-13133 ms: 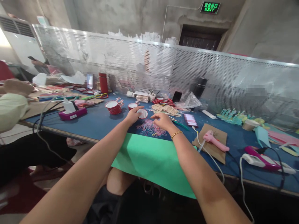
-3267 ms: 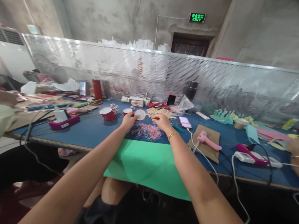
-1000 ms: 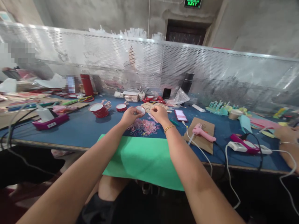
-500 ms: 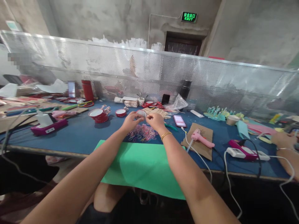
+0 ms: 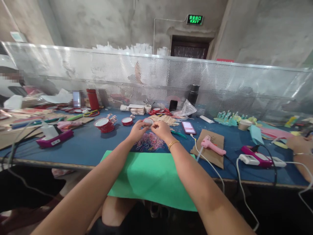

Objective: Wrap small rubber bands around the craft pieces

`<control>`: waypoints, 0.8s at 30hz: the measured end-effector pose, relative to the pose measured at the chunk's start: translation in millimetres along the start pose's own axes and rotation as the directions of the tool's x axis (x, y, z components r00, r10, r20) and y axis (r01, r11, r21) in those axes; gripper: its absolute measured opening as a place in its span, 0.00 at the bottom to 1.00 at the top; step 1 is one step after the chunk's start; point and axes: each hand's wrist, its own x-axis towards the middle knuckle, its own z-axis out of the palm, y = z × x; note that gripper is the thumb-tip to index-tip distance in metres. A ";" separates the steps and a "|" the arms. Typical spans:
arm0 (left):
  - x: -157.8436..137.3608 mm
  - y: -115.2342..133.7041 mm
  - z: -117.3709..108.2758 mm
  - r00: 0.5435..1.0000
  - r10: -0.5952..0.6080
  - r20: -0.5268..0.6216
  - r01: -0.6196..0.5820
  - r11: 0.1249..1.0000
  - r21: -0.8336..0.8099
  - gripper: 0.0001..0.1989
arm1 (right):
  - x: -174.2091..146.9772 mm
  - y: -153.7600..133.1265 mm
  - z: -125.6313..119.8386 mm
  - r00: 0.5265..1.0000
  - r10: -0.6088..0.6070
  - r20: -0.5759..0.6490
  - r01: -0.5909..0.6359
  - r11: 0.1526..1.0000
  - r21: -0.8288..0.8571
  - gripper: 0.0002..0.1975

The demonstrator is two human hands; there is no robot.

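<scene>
My left hand (image 5: pixel 137 130) is closed on the edge of a small round disc (image 5: pixel 148 121) with a pale face and a red rim. At its right edge my right hand (image 5: pixel 161 129) has thumb and fingers pinched together; whatever is between them is too small to make out. Just below both hands lies a loose pile of thin pink and multicoloured bands (image 5: pixel 152 142). A green sheet (image 5: pixel 151 179) covers my lap and the table's front edge. To the left are a stack of red-rimmed round pieces (image 5: pixel 104 126) and a smaller red-rimmed piece (image 5: pixel 127 121).
On the right, a pink glue gun (image 5: pixel 212 146) rests on cardboard (image 5: pixel 207 132), near a phone (image 5: pixel 188 127) and a purple power strip (image 5: pixel 265 160) with trailing cables. Wooden sticks (image 5: pixel 166 120) lie behind my hands. A co-worker's arm (image 5: pixel 302 153) reaches in at far right.
The view has shifted slightly, so the table sits a little lower. Both hands stay together at the disc, with only small finger movement.
</scene>
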 end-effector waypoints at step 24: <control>-2.7 -16.1 5.5 0.995 -0.035 -0.089 0.029 0.997 -0.070 0.17 | -8.6 -15.0 -0.9 0.966 -0.185 0.179 -0.101 0.368 0.924 0.10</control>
